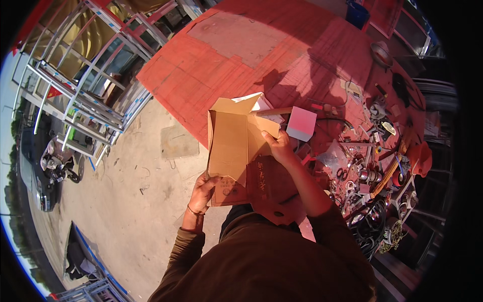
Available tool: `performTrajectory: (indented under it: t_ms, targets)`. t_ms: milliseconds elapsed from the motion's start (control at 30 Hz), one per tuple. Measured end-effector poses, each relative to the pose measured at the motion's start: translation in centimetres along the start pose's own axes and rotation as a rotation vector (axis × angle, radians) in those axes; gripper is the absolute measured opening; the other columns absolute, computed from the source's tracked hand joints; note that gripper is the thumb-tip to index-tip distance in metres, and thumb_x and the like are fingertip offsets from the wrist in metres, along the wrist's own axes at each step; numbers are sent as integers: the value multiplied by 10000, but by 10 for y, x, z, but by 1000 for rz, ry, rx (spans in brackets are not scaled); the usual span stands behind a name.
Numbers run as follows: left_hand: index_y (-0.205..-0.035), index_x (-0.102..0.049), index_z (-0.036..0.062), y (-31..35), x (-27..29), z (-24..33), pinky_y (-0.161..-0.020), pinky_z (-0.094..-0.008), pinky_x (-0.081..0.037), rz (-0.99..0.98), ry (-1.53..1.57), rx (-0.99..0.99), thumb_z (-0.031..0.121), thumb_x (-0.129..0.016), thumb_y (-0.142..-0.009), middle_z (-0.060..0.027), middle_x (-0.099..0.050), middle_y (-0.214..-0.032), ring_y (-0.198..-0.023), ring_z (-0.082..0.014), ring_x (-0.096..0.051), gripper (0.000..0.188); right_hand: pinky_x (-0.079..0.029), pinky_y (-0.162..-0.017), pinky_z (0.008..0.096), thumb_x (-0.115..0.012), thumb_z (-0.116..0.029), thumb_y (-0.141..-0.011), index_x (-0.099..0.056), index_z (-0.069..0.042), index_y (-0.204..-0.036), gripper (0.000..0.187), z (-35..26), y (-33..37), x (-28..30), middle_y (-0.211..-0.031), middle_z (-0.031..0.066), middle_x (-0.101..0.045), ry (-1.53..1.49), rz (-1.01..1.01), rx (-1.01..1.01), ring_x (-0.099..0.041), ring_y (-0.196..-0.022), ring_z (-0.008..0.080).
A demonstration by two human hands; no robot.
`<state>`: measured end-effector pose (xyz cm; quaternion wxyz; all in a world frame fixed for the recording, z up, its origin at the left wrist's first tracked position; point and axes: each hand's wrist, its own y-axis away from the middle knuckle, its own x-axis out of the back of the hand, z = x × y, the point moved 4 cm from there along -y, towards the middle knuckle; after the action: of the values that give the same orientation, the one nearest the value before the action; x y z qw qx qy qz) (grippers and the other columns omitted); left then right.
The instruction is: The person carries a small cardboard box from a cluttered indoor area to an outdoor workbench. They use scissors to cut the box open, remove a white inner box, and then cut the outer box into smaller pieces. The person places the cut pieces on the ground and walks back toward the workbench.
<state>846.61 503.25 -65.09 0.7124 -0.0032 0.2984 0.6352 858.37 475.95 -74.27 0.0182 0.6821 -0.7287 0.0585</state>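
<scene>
An opened brown cardboard box (229, 141) is held up in front of me, its flaps spread and its bare inside facing me. My left hand (203, 190) is closed on its lower left edge, fingers on the cardboard. On the upper right flap, my right hand (279, 146) pinches the edge between thumb and fingers. Dark printing shows on the lower panels. Just beyond the right hand stands a small white box (301, 124) on the red surface. Behind the cardboard, a white piece (259, 104) is partly hidden.
A red board surface (241, 55) stretches ahead. Tools, cables and metal parts (370, 173) lie heaped at the right, near a metal bowl (381, 54) and a blue bucket (356, 14). White metal frames (75, 85) stand at the far left, beyond concrete ground (126, 201).
</scene>
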Motion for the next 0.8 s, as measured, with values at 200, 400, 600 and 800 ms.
performTrajectory:
  t_ms: [200,400,600,800]
  targets:
    - [-1515,-404,-46,10,-3,37,-1144,-380,-388,-112,-60,-29,223,-697,-956,-149,-557,-1460,-1345,-235,-527,685,-524,-840,432,-650,-233,-988,-708,-11,-1141,276,-29,29,-21,-1037,227,-715,140,-105,58,-681,-956,383]
    - [-1380,-582,1,-12,8,37,-1007,-324,-487,83,-337,-209,113,-757,-951,-26,-657,-1303,-1173,-140,-586,477,-508,-839,495,-557,-446,-1017,-654,34,-1074,493,-78,57,-55,-1007,284,-667,421,-287,-150,-640,-931,467]
    - [-1396,-559,3,0,63,39,-1006,-376,-541,135,-424,-281,130,-753,-952,-83,-659,-1296,-1179,-226,-641,500,-533,-753,381,-774,-336,-916,-624,13,-1147,444,-118,32,-26,-1000,169,-693,190,-152,89,-696,-886,264]
    - [-1398,-550,-7,46,116,69,-973,-377,-562,171,-287,-481,170,-803,-900,-102,-663,-1280,-1151,-233,-657,586,-489,-755,270,-554,-233,-1080,-672,21,-1101,281,-104,16,28,-935,28,-656,-317,-14,130,-592,-812,94]
